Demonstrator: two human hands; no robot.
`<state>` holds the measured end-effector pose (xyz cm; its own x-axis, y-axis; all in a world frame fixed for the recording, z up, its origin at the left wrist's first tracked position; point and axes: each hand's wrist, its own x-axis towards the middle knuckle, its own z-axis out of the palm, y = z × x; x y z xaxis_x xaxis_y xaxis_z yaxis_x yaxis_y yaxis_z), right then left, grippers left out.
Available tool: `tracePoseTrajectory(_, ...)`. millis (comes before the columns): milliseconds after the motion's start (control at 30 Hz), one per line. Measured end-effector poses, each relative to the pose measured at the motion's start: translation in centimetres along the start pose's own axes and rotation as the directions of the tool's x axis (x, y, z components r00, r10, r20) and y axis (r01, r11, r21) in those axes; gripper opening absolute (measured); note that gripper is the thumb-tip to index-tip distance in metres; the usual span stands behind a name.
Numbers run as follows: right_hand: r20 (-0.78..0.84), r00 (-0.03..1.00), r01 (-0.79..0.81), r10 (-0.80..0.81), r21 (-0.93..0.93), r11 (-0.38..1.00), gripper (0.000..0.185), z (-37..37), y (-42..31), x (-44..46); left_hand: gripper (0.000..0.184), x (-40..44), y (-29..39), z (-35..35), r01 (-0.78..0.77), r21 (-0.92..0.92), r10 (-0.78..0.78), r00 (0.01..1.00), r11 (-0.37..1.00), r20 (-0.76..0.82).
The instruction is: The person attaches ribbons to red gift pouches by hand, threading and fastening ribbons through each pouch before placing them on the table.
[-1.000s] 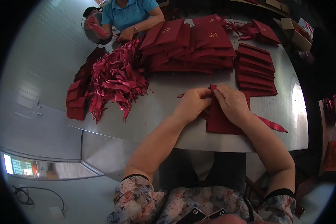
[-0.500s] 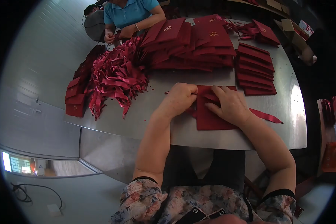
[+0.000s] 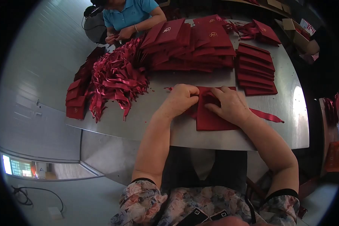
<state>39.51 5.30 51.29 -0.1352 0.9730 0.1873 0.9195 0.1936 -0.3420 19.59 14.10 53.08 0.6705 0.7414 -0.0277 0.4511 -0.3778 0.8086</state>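
Note:
A flat dark red bag [image 3: 214, 122] lies on the metal table in front of me. My left hand [image 3: 180, 100] is closed at the bag's upper left edge, its thumb and index finger pinched together. A red ribbon [image 3: 168, 89] pokes out to the left from behind that hand, so it appears to be in the fingers. My right hand [image 3: 231, 105] rests on the bag with bent fingers, holding it down, thumb a little apart. Under the right wrist another ribbon end [image 3: 267, 116] runs out to the right. What lies beneath the right fingertips is mostly hidden.
Stacked red bags [image 3: 192, 52] with gold marks fill the table's far side. A heap of ribbons [image 3: 120, 75] lies left, beside more bags [image 3: 76, 101]. Another stack [image 3: 256, 69] stands right. Across the table sits a person in a blue shirt [image 3: 130, 17]. The metal table [image 3: 158, 128] has a rounded edge.
My hands stay at almost the same place on the bag, with only slight finger movement. More of the ribbon end shows left of my left hand. The view has shifted slightly.

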Motion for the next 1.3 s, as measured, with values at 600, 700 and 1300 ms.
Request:
tracePoseTrajectory(600,0.160,0.987,-0.065,0.009,0.347,0.936,0.055,-4.3,2.2,-1.3,0.014,-1.0,-4.7,-1.4,-0.104,0.278,0.185,0.941,0.955,-0.284)
tracePoseTrajectory(700,0.348,0.931,-0.269,0.110,0.449,0.852,0.053,-7.6,3.2,-3.3,0.014,-1.0,-4.6,-1.4,-0.076,0.247,0.151,0.942,0.966,-0.300)
tracePoseTrajectory(1300,-0.106,0.968,0.089,0.225,0.992,0.086,0.030,-10.2,4.8,-2.3,0.023,-1.6,-4.2,-0.6,-0.056,0.213,0.160,0.847,0.975,-0.508)
